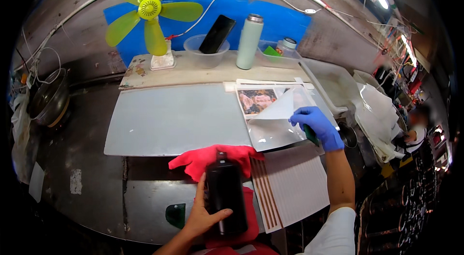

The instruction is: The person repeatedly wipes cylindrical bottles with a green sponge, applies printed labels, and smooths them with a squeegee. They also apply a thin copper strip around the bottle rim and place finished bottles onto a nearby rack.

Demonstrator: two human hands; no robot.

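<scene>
My bare left hand (205,219) is wrapped round a black, rectangular, bottle-shaped object (225,197) with a short neck, held low over the workbench. On my right hand (316,127) is a blue glove. Its fingertips are closed at the edge of a white sheet (278,108), which is folded back in a flap over a page with a printed picture (256,100). A dark green piece (311,135) shows under that palm. Below the bottle-shaped object lies a red cloth (193,159). Another dark green piece (176,215) rests on the bench left of it.
A pale grey board (179,120) covers the bench's middle. Behind it stand a yellow-green fan (150,8), a clear bowl (198,57) with a phone (217,34), and a mint flask (250,42). A striped sheet (292,182) lies right, near a plastic tray (328,81).
</scene>
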